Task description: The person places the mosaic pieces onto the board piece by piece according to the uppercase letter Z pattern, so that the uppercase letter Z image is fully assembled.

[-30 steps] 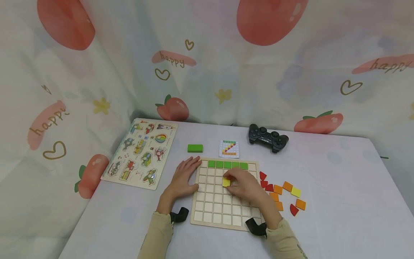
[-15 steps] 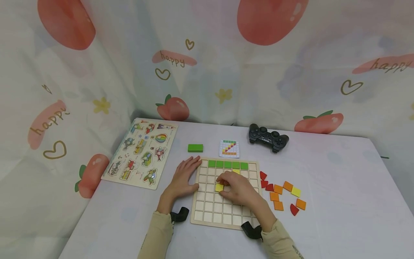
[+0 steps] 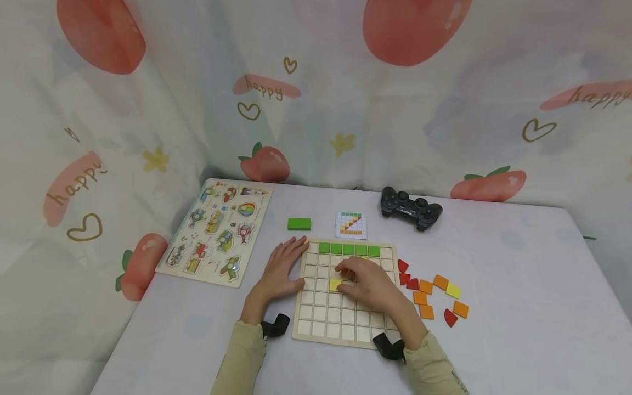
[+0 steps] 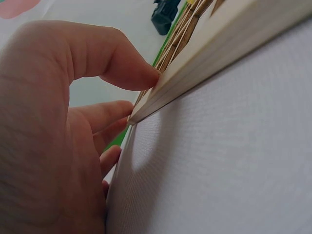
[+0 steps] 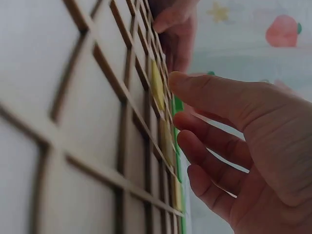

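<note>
Yellow tile (image 3: 334, 285) lies near the right hand (image 3: 371, 283).

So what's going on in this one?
A person is working at a grid board. The right hand is over it, thumb near a yellow tile but not gripping it; the left hand rests at the board's left edge. Five green tiles sit in the far row; loose pieces lie to the right.

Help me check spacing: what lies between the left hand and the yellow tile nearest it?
In the head view, only bare cells of the grid board lie between the left hand and that yellow tile.
</note>
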`<state>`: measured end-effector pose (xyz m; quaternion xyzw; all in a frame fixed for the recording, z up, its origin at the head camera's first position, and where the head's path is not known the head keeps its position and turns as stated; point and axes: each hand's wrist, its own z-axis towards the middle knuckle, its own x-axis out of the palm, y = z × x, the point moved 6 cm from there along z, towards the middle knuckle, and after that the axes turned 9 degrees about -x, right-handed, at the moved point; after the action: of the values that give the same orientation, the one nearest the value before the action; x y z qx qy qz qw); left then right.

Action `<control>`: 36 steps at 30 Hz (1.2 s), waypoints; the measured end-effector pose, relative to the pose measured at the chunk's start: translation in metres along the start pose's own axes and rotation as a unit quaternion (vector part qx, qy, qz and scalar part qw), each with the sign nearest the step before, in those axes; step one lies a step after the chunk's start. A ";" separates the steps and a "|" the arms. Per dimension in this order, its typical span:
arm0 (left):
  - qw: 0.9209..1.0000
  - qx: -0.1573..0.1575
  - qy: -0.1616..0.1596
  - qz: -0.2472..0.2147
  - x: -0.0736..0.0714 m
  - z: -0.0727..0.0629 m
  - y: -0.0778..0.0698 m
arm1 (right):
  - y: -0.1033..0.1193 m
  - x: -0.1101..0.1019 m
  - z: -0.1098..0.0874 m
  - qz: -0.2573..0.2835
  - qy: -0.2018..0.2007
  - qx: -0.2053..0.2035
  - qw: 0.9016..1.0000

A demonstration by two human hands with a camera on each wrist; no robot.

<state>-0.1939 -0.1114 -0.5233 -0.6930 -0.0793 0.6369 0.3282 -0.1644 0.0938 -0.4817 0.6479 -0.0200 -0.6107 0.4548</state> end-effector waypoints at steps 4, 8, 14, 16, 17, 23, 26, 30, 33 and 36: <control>1.000 -0.003 -0.007 0.000 -0.003 0.000 0.001 | -0.012 -0.024 -0.005 -0.001 -0.034 0.011 0.999; 1.000 -0.011 -0.011 -0.005 -0.006 -0.002 0.004 | -0.032 -0.056 -0.020 -0.004 -0.066 0.040 0.997; 1.000 -0.006 -0.004 -0.007 -0.005 -0.003 0.003 | -0.082 -0.103 -0.073 -0.013 -0.072 0.170 0.983; 1.000 -0.005 -0.006 -0.008 -0.005 -0.003 0.002 | -0.095 -0.114 -0.093 -0.012 -0.064 0.213 0.975; 1.000 -0.006 -0.006 -0.008 -0.005 -0.003 0.002 | -0.101 -0.119 -0.103 -0.011 -0.055 0.232 0.971; 1.000 -0.007 0.000 -0.006 -0.002 -0.002 0.002 | -0.123 -0.126 -0.142 0.039 0.020 0.296 0.954; 1.000 -0.008 0.002 -0.006 -0.001 -0.002 0.002 | -0.127 -0.123 -0.146 0.047 0.030 0.308 0.950; 1.000 -0.006 0.004 -0.002 -0.002 -0.002 0.000 | -0.130 -0.120 -0.146 0.045 0.022 0.314 0.948; 1.000 -0.002 0.004 -0.005 -0.002 -0.001 -0.001 | -0.130 -0.121 -0.147 0.044 0.018 0.322 0.946; 1.000 0.003 0.006 -0.005 -0.001 0.000 -0.002 | -0.130 -0.122 -0.149 0.049 0.020 0.326 0.944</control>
<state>-0.1938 -0.1100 -0.5216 -0.6955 -0.0793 0.6314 0.3337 -0.1437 0.3246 -0.4907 0.7714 -0.2405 -0.5345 0.2478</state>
